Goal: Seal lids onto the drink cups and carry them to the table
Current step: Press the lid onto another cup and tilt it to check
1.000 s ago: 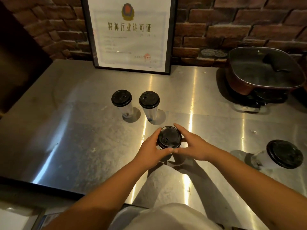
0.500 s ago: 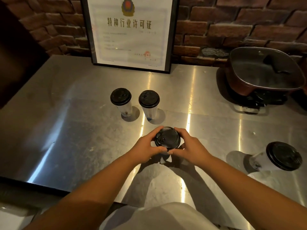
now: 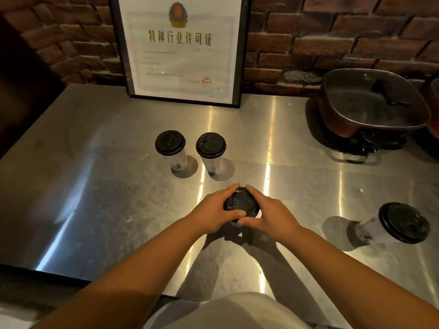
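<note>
A drink cup with a black lid (image 3: 241, 202) stands on the steel counter (image 3: 95, 210) right in front of me. My left hand (image 3: 213, 213) and my right hand (image 3: 270, 216) wrap around the lid's rim from either side, thumbs on its near edge, fingers curled over its far edge. Most of the cup body is hidden beneath my hands. Behind it, two lidded cups stand side by side, one on the left (image 3: 171, 149) and one on the right (image 3: 211, 151). A fourth lidded cup (image 3: 392, 224) stands apart at the right.
A framed certificate (image 3: 180, 48) leans on the brick wall at the back. A dark electric pan (image 3: 370, 105) sits at the back right. The counter's front edge (image 3: 59, 274) runs along the lower left.
Both hands have closed in tighter around the lid, with thumbs now meeting on its near edge. The cup has stayed where it was.
</note>
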